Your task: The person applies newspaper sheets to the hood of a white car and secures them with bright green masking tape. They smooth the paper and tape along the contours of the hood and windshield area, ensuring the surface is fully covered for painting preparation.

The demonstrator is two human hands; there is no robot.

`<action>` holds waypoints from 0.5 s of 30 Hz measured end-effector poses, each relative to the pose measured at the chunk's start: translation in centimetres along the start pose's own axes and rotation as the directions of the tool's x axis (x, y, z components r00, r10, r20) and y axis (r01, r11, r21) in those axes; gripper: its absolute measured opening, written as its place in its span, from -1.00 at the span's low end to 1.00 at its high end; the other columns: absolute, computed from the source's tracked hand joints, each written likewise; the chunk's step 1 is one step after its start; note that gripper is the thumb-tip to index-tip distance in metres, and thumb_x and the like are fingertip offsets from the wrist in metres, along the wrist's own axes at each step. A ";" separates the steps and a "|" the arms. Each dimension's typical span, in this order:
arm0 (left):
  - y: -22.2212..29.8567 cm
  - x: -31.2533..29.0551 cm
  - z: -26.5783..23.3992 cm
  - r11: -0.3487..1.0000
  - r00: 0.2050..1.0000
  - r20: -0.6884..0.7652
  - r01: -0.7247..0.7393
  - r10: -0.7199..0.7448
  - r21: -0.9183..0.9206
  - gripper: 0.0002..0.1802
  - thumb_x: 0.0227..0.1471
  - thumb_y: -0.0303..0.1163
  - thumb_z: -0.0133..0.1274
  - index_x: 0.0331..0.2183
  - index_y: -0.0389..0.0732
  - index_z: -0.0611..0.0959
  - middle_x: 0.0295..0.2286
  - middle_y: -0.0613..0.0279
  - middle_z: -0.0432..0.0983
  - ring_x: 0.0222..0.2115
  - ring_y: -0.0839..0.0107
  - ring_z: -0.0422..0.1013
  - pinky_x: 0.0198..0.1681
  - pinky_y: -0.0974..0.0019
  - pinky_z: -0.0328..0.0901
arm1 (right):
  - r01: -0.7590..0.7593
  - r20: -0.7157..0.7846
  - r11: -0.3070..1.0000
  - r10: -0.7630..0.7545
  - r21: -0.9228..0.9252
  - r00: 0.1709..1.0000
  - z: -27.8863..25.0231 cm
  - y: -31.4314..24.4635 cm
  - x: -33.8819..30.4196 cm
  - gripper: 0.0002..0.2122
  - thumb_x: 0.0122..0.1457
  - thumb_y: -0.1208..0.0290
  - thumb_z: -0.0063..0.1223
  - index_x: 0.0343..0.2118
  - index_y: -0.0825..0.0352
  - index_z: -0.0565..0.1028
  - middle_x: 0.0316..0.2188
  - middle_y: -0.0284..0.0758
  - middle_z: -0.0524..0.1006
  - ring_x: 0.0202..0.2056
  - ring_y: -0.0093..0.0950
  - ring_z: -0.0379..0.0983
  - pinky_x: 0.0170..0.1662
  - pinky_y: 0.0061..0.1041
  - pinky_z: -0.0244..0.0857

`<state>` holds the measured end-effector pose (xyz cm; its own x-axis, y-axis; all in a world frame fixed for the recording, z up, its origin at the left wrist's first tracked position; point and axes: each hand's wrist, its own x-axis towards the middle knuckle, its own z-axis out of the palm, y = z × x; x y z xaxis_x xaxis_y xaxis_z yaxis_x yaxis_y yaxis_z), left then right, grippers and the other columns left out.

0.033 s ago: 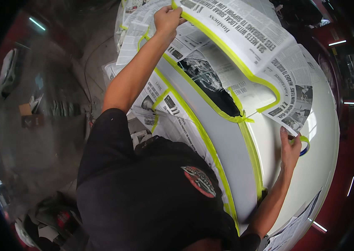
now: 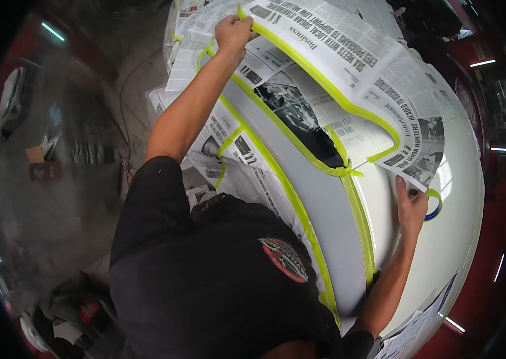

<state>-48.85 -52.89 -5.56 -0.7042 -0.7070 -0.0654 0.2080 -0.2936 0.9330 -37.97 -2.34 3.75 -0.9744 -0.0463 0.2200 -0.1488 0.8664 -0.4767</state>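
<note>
**Printed newspaper sheet edged in yellow-green tape (image 2: pixel 363 81), held aloft**

From the head view, the left grip (image 2: pixel 233 33) pinches the sheet's far corner. The right grip (image 2: pixel 412 209) is at its near corner; whether it closes on the paper, I can't tell. A yellow-green tape roll with blue inside (image 2: pixel 439 201) sits just beside the right grip. Between the grips shows a dark, tape-bordered opening (image 2: pixel 318 143). It looks like positioning; the next move calls for keeping the taped edge taut.

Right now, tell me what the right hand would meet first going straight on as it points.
The right hand would likely meet the newspaper sheet first: its near corner is at the fingertips, though contact is unclear.
</note>
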 end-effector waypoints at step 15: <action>-9.7 6.4 -8.7 0.948 0.974 -0.045 0.226 -0.222 0.223 -0.64 0.10 -0.44 0.17 -0.12 -0.46 0.52 -0.29 0.06 0.57 -0.41 0.39 0.56 -0.40 0.50 0.54 | -0.001 0.238 0.936 0.091 -0.353 0.967 4.3 -9.1 4.1 -0.07 -0.07 -0.38 0.14 -0.03 0.62 0.51 -0.09 0.22 0.49 -0.04 0.02 0.43 0.02 -0.17 0.34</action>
<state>-49.45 -60.19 -18.11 -0.7016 -0.6525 -0.2864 -0.1135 -0.2944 0.9489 -41.28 -12.52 5.36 -0.9959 -0.0840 -0.0330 -0.0783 0.9862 -0.1458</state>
